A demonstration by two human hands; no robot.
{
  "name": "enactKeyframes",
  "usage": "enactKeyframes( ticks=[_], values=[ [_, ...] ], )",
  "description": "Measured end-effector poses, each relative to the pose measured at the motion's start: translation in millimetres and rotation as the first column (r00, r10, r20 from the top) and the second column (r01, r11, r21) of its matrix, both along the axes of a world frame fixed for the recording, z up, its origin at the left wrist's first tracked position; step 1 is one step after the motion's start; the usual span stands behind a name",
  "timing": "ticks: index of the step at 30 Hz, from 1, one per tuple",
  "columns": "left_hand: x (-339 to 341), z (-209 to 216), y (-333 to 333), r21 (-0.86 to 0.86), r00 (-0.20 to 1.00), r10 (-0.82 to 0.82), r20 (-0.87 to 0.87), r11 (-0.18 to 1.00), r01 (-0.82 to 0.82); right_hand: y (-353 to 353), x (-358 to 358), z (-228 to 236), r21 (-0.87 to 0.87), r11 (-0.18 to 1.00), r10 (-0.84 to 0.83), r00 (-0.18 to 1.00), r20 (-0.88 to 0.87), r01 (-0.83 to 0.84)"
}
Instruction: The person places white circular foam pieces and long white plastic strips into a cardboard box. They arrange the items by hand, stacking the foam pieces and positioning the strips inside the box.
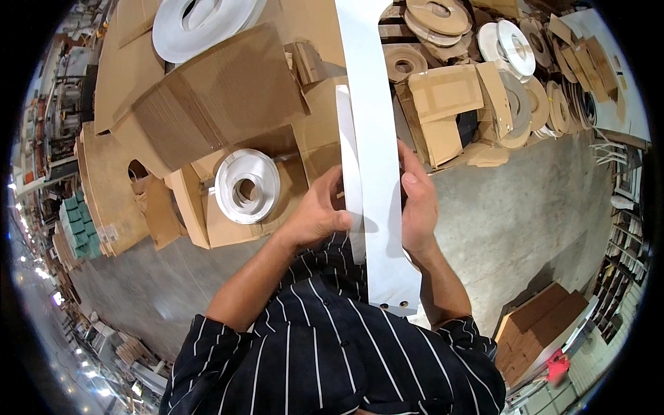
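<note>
A person in a striped shirt [311,339] holds a long white board [375,124] before the chest, the right hand [419,204] clasping its right edge and the left hand [317,211] clamped on a narrow white strip [351,159] alongside. At left, a white roll [266,181] sits in an open cardboard box [189,205].

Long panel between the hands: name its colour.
Long panel: white, best seen in the head view.
</note>
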State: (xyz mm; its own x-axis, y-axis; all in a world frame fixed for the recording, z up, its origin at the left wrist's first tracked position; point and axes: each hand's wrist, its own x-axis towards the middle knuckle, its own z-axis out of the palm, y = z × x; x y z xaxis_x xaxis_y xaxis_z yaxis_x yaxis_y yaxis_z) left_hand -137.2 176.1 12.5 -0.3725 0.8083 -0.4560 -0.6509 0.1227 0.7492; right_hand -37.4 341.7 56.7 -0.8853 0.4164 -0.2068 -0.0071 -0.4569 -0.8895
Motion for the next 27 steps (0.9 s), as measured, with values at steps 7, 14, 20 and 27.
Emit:
enactKeyframes(
  ticks=[7,14,20,27],
  values=[
    [6.5,4.3,5.0,0.031,1.0,0.02,0.004,0.999,-0.02,4.3,4.6,7.4,0.017,1.0,0.012,1.0,0.007,-0.012],
    [8.3,3.7,5.8,0.046,0.998,0.046,-0.034,0.998,-0.044,9.6,8.6,0.1,0.009,1.0,0.012,1.0,0.001,-0.012],
    [-42.7,39.3,-24.9,-0.147,0.995,0.066,0.08,0.988,-0.054,47.2,6.0,5.4,0.241,0.961,-0.158,0.984,0.087,0.133],
    [-64.9,100.3,-98.9,-0.466,0.671,-0.511,-0.538,0.843,0.268,84.6,6.2,4.7,0.376,0.879,-0.339,0.939,0.057,0.294]
  ],
)
